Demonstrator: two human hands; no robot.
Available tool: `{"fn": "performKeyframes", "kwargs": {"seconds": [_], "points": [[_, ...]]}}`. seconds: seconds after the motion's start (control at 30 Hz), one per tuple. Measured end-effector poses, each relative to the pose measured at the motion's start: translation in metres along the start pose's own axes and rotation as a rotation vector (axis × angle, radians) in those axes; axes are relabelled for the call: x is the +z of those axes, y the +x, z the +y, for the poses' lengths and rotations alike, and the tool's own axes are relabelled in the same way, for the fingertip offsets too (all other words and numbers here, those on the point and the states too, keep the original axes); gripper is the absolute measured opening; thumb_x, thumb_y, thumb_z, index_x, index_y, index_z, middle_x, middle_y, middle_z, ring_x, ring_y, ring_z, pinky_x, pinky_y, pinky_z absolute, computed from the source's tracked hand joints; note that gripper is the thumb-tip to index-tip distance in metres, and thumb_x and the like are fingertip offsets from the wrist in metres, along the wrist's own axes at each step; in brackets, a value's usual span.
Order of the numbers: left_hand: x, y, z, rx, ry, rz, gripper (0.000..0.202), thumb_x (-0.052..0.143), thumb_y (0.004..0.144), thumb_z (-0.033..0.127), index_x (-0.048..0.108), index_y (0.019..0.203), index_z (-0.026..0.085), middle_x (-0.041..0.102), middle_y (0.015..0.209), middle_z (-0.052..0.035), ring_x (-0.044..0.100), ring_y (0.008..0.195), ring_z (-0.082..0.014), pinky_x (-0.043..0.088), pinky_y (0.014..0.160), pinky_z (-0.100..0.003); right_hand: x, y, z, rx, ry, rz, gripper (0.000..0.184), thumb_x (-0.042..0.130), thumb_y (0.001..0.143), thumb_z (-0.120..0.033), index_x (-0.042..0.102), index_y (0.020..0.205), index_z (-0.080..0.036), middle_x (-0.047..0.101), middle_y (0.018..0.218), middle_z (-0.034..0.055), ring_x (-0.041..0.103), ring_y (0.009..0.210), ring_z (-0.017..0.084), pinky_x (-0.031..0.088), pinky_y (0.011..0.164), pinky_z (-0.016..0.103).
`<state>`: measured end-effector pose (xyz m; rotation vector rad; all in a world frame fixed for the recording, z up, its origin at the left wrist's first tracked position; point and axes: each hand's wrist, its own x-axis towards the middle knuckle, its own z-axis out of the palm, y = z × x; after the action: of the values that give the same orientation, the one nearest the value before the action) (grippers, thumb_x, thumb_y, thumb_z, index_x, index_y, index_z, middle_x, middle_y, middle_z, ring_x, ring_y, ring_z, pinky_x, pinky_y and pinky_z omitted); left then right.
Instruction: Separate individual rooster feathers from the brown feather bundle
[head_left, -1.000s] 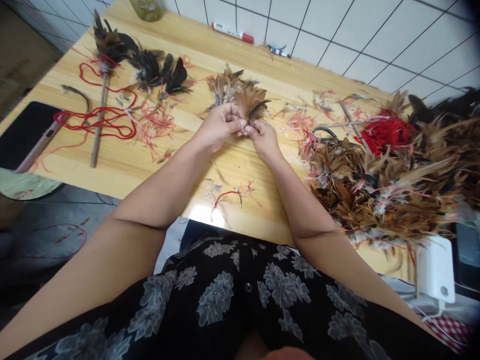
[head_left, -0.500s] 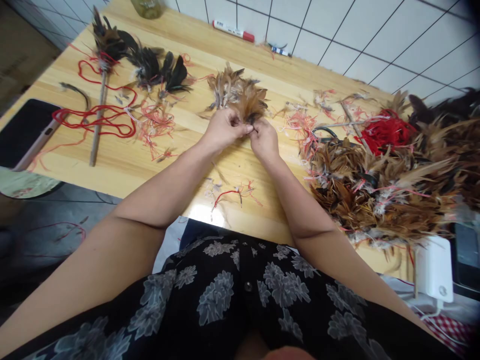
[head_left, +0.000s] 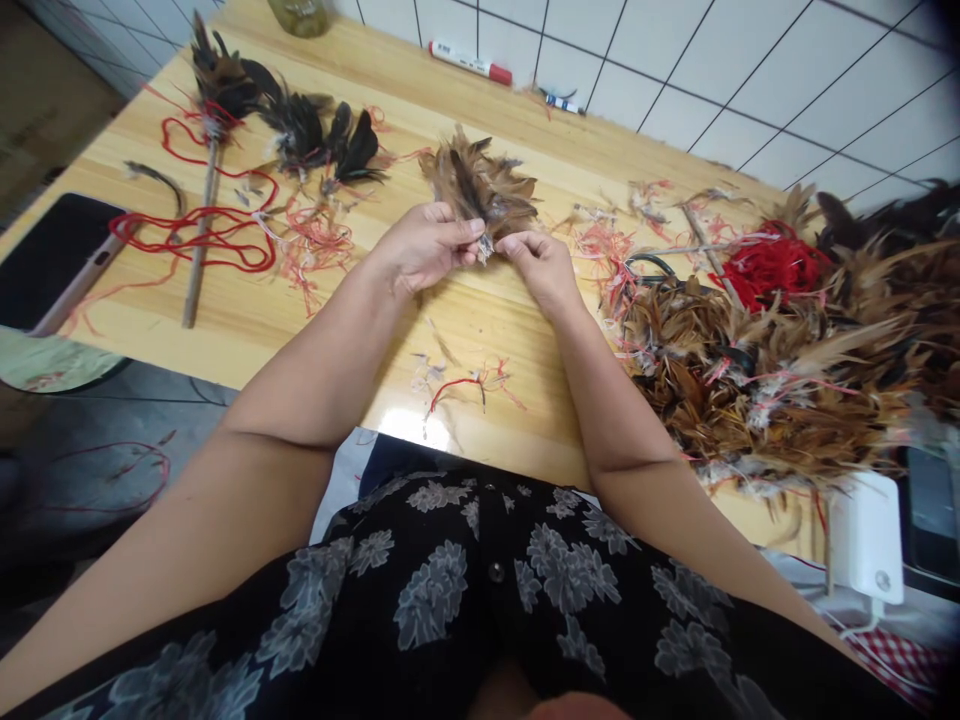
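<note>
A bunch of brown feathers [head_left: 484,185] is held over the table, tips pointing away from me and pale quill ends toward me. My left hand [head_left: 431,245] is closed on it, thumb and fingers pinching near the quills. To the right of the quill ends, my right hand [head_left: 546,268] is closed in a pinch, thumb against forefinger. What lies between those fingertips is too small to make out. Close to my body, a short red string [head_left: 454,385] lies on the table among thin scraps.
A large heap of brown feathers [head_left: 750,370] with red string [head_left: 780,262] fills the right. Leftward lie a stick [head_left: 199,240] topped with dark feathers, looped red cord [head_left: 240,255], black feather bunches [head_left: 352,145] and a phone [head_left: 56,260]. Markers [head_left: 469,62] line the tiled wall.
My hands have moved apart, the left one shifting left and the right one slightly right. The feather bunch has turned, and its pale quill ends now show between my hands.
</note>
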<state>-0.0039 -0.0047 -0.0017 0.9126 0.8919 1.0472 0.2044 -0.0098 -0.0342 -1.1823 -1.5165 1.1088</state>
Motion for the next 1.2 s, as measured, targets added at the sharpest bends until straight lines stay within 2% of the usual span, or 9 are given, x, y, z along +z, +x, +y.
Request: {"fn": "performKeyframes", "kwargs": {"seconds": [0.1, 0.27, 0.47, 0.63, 0.73, 0.9, 1.0, 1.1, 1.2], "points": [[0.002, -0.002, -0.002, 0.01, 0.032, -0.005, 0.044, 0.113, 0.091, 0.017, 0.072, 0.074, 0.015, 0.073, 0.067, -0.0019, 0.071, 0.057, -0.0119, 0.06, 0.06, -0.021, 0.004, -0.005, -0.008, 0.055, 0.099, -0.093, 0.07, 0.098, 0.083, -0.089, 0.076, 0.081, -0.022, 0.078, 0.085, 0.0025, 0.076, 0.097, 0.02, 0.061, 0.09, 0.031], [0.002, -0.002, -0.006, 0.061, 0.118, -0.008, 0.044, 0.117, 0.082, 0.014, 0.073, 0.08, 0.018, 0.071, 0.065, 0.0008, 0.073, 0.062, -0.0151, 0.06, 0.062, -0.023, 0.007, -0.008, -0.012, 0.095, 0.167, -0.171, 0.065, 0.108, 0.075, -0.079, 0.079, 0.077, -0.021, 0.083, 0.082, 0.0025, 0.073, 0.088, 0.018, 0.062, 0.084, 0.03], [0.001, -0.003, -0.013, 0.083, 0.2, -0.037, 0.04, 0.112, 0.083, 0.009, 0.074, 0.073, 0.018, 0.074, 0.066, -0.0018, 0.072, 0.064, -0.0167, 0.058, 0.065, -0.027, 0.016, -0.005, -0.006, 0.141, 0.179, -0.118, 0.052, 0.112, 0.076, -0.058, 0.074, 0.074, -0.022, 0.081, 0.077, 0.0009, 0.075, 0.087, 0.018, 0.066, 0.088, 0.033], [-0.002, -0.007, -0.008, 0.041, 0.145, -0.192, 0.04, 0.115, 0.089, 0.022, 0.077, 0.075, 0.02, 0.08, 0.074, -0.0027, 0.076, 0.078, -0.0173, 0.067, 0.082, -0.031, 0.018, -0.007, -0.013, 0.185, 0.272, -0.126, 0.057, 0.113, 0.079, -0.059, 0.07, 0.074, -0.023, 0.079, 0.077, 0.0, 0.075, 0.085, 0.016, 0.065, 0.086, 0.028], [-0.003, -0.007, -0.008, 0.051, 0.12, -0.23, 0.036, 0.112, 0.094, 0.025, 0.08, 0.079, 0.02, 0.083, 0.078, -0.002, 0.075, 0.077, -0.0144, 0.068, 0.084, -0.029, 0.015, -0.009, -0.02, 0.201, 0.303, -0.17, 0.057, 0.113, 0.082, -0.06, 0.071, 0.075, -0.022, 0.079, 0.078, 0.0, 0.074, 0.083, 0.014, 0.065, 0.083, 0.027], [0.001, -0.001, -0.011, 0.037, 0.099, -0.14, 0.036, 0.106, 0.101, 0.017, 0.077, 0.079, 0.017, 0.079, 0.071, 0.0007, 0.071, 0.065, -0.0098, 0.066, 0.073, -0.024, 0.012, -0.014, -0.029, 0.193, 0.294, -0.204, 0.059, 0.113, 0.079, -0.066, 0.075, 0.078, -0.021, 0.082, 0.083, 0.0035, 0.076, 0.088, 0.016, 0.064, 0.083, 0.027], [0.002, 0.003, -0.008, 0.036, 0.032, -0.043, 0.038, 0.093, 0.11, 0.008, 0.077, 0.077, 0.015, 0.074, 0.066, 0.0007, 0.068, 0.057, -0.0085, 0.061, 0.064, -0.02, 0.01, -0.016, -0.032, 0.183, 0.292, -0.234, 0.066, 0.115, 0.07, -0.073, 0.075, 0.077, -0.021, 0.079, 0.081, 0.0016, 0.072, 0.086, 0.015, 0.06, 0.079, 0.026], [0.001, 0.006, -0.005, 0.047, -0.037, 0.05, 0.039, 0.09, 0.112, 0.009, 0.075, 0.077, 0.015, 0.071, 0.066, 0.0021, 0.066, 0.056, -0.0076, 0.058, 0.061, -0.017, 0.009, -0.016, -0.032, 0.174, 0.282, -0.243, 0.071, 0.117, 0.06, -0.076, 0.075, 0.077, -0.022, 0.073, 0.075, -0.0014, 0.067, 0.08, 0.014, 0.057, 0.074, 0.026], [0.004, 0.005, -0.002, 0.014, -0.093, 0.066, 0.037, 0.088, 0.114, 0.009, 0.076, 0.079, 0.015, 0.069, 0.067, 0.0024, 0.069, 0.059, -0.0078, 0.058, 0.06, -0.015, 0.01, -0.015, -0.032, 0.18, 0.249, -0.206, 0.073, 0.115, 0.062, -0.081, 0.073, 0.077, -0.023, 0.069, 0.072, -0.0023, 0.066, 0.08, 0.015, 0.057, 0.073, 0.027]]}}
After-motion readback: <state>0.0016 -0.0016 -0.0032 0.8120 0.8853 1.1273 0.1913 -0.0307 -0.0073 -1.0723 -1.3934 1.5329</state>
